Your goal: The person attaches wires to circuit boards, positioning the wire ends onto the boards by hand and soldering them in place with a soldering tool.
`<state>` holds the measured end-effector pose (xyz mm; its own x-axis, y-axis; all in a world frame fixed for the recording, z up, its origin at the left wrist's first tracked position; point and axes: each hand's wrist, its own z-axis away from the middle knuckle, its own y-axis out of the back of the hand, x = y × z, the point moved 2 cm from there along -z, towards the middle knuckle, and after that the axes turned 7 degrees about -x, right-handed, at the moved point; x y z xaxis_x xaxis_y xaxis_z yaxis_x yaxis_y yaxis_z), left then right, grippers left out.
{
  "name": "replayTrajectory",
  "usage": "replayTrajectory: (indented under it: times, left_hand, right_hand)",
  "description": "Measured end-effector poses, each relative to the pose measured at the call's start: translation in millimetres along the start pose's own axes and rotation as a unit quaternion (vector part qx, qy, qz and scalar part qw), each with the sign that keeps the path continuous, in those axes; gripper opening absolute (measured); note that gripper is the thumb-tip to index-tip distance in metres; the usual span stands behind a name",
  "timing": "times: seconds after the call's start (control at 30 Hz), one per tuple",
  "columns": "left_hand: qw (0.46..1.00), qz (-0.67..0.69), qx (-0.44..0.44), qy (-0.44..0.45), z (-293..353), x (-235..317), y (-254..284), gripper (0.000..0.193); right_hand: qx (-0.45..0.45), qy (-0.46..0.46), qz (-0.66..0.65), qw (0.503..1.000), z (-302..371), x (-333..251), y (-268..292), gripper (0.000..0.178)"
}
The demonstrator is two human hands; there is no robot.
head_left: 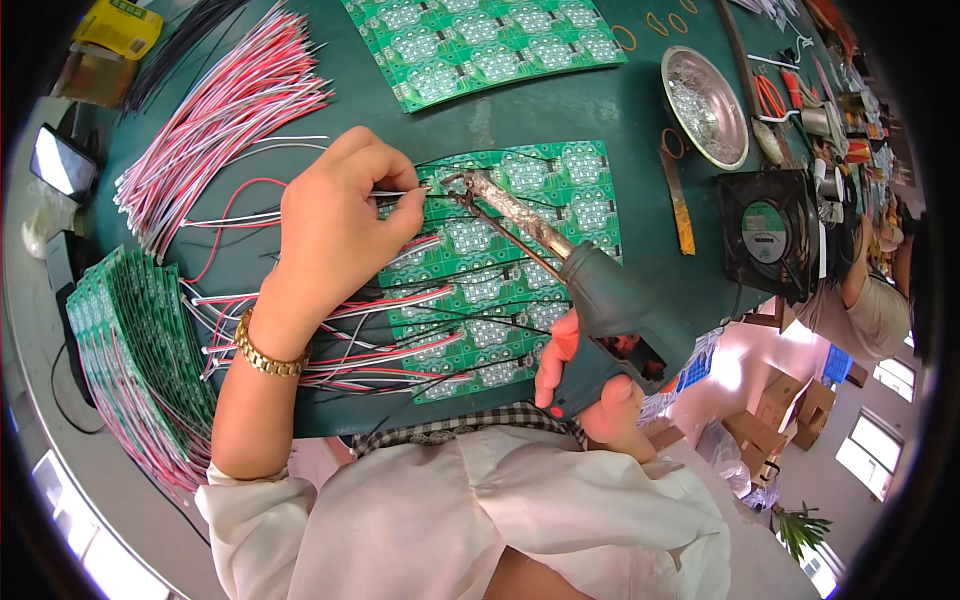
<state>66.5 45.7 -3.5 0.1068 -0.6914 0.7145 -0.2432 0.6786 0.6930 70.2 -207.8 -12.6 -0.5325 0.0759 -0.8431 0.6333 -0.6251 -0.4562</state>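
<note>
My left hand (345, 215) is closed in a pinch on thin wires (392, 193), their ends against the upper left part of a green circuit board panel (585, 210). My right hand (612, 412) is wrapped round the handle of a dark soldering gun (625, 300). The gun's scorched metal barrel (510, 212) slants over the panel, and its tip is close to the left fingertips. Rows of red, white and black wires (400, 352) lie across the panel's lower left part. Whether the tip touches the wires I cannot tell.
A large bundle of red and white wires (225, 125) lies upper left. Another panel (480, 45) rests at the far edge. Stacked wired panels (140, 350) stand left. Right are a metal bowl (735, 140), a yellow-ended blade (682, 220) and a black fan (735, 230). A person (860, 310) sits beyond.
</note>
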Motion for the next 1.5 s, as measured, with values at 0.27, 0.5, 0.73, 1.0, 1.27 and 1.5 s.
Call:
replayTrajectory:
  times: [0.27,0.5,0.73,1.0,1.27,1.5]
  left_hand:
    - [1.000,-0.008,-0.023,-0.006,-0.3,-2.9,1.3,0.012]
    - [0.999,-0.012,-0.030,-0.003,-3.2,-0.9,1.6,0.012]
    - [0.999,-0.024,-0.028,0.002,-4.5,-1.1,0.6,0.011]
    - [0.999,-0.029,-0.021,0.000,-6.1,0.8,1.7,0.010]
    - [0.999,-0.032,-0.035,0.021,-6.3,0.9,4.3,0.008]
    - [0.998,-0.038,-0.037,0.021,-4.5,0.1,6.4,0.008]
  right_hand:
    - [0.008,-0.030,0.006,0.999,0.3,1.1,-1.9,0.082]
    - [-0.009,-0.060,0.013,0.998,1.7,1.6,3.2,0.081]
    - [-0.019,-0.036,0.028,0.999,2.6,8.0,5.9,0.076]
    - [-0.007,0.000,-0.015,1.000,3.1,2.0,4.1,0.079]
    - [-0.006,0.025,-0.037,0.999,3.3,7.7,8.0,0.082]
    - [-0.019,0.069,-0.026,0.997,1.1,9.7,8.8,0.081]
